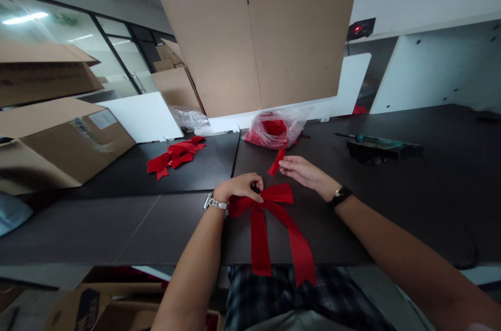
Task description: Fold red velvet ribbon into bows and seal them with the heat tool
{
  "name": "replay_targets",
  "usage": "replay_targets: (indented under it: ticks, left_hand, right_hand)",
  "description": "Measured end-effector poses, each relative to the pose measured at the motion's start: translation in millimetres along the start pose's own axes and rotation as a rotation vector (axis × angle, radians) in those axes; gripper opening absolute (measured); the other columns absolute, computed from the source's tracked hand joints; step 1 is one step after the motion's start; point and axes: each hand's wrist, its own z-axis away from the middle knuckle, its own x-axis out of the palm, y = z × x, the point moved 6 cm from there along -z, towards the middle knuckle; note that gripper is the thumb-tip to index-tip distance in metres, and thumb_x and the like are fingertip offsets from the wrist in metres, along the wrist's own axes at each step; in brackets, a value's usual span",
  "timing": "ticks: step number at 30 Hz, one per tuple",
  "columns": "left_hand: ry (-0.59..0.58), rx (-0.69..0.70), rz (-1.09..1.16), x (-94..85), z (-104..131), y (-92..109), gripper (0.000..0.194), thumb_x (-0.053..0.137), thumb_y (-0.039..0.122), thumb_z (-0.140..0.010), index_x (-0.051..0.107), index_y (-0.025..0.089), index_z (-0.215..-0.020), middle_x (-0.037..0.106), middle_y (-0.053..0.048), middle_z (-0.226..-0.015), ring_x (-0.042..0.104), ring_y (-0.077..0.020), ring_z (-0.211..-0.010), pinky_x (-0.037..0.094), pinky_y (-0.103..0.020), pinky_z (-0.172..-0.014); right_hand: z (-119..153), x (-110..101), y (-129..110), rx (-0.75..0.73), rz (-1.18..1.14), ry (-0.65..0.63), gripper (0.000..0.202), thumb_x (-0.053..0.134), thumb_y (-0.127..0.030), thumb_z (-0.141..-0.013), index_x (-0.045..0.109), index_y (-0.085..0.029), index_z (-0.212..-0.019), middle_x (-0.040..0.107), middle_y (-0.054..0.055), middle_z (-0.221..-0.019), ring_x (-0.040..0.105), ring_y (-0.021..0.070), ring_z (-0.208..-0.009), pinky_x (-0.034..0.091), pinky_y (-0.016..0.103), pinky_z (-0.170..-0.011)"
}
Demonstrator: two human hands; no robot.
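Note:
A red ribbon bow [278,194] lies on the dark table in front of me, its two long tails hanging over the front edge. My left hand [246,188] has its fingers curled over the middle of the bow, pinching it at the centre. Above and to the right, my right hand [300,170] pinches a short strip of red ribbon [277,162] between thumb and fingers. Just behind that strip sits a clear plastic bag [270,130] with red fabric pieces inside.
Several finished-looking red bows [176,156] lie in a pile at the left. A glue gun or soldering tool on a black stand [383,148] is at the right. Cardboard boxes [74,143] stand on the left, and large cardboard panels [258,33] rise behind the table.

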Motion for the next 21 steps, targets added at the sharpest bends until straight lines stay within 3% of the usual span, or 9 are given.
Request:
replay_targets:
  ticks: [3, 9, 12, 18, 21]
  left_hand:
    - [0.046, 0.012, -0.016, 1.2, -3.2, 0.4, 0.027, 0.067, 0.026, -0.065, 0.061, 0.012, -0.087, 0.057, -0.002, -0.090, 0.048, -0.0082, -0.076, 0.037, -0.018, -0.072]
    - [0.254, 0.098, 0.038, 0.1, -11.9, 9.9, 0.028, 0.054, 0.027, -0.079, 0.055, 0.011, -0.102, 0.060, -0.005, -0.100, 0.053, -0.0107, -0.085, 0.041, -0.021, -0.081]
    - [0.254, 0.130, 0.128, 3.5, -16.8, 9.9, 0.022, 0.051, 0.024, -0.082, 0.050, 0.011, -0.100, 0.059, -0.005, -0.098, 0.054, -0.0094, -0.086, 0.042, -0.021, -0.082]
    - [0.283, 0.097, 0.375, 7.1, -21.4, 4.3, 0.025, 0.055, 0.026, -0.080, 0.042, 0.012, -0.097, 0.057, 0.000, -0.083, 0.053, -0.0052, -0.071, 0.041, -0.016, -0.067]
    - [0.204, 0.060, 0.552, 10.9, -18.8, 7.5, 0.032, 0.060, 0.028, -0.077, 0.040, 0.013, -0.098, 0.057, -0.001, -0.085, 0.055, -0.0058, -0.070, 0.043, -0.016, -0.065]
  right_hand:
    - [4.8, 14.7, 6.7, 0.055, 0.036, -0.122, 0.038, 0.083, -0.040, -0.053, 0.064, -0.015, -0.075, 0.064, 0.003, -0.077, 0.060, 0.0128, -0.072, 0.047, 0.028, -0.074]
    - [9.7, 28.0, 9.3, 0.057, 0.175, -0.268, 0.034, 0.080, -0.039, -0.060, 0.068, -0.013, -0.079, 0.067, 0.004, -0.086, 0.059, 0.0142, -0.076, 0.046, 0.028, -0.076]
    - [7.0, 23.9, 12.2, 0.060, 0.245, -0.271, 0.032, 0.078, -0.039, -0.061, 0.066, -0.013, -0.074, 0.064, 0.002, -0.078, 0.056, 0.0129, -0.070, 0.044, 0.026, -0.069]
    - [2.2, 15.4, 21.4, 0.074, 0.369, -0.234, 0.031, 0.074, -0.042, -0.064, 0.061, -0.014, -0.070, 0.057, -0.001, -0.063, 0.048, 0.0111, -0.056, 0.036, 0.023, -0.055]
    - [0.3, 13.7, 19.9, 0.047, 0.413, -0.228, 0.030, 0.073, -0.042, -0.066, 0.061, -0.014, -0.070, 0.057, -0.002, -0.064, 0.046, 0.0103, -0.056, 0.034, 0.023, -0.054]
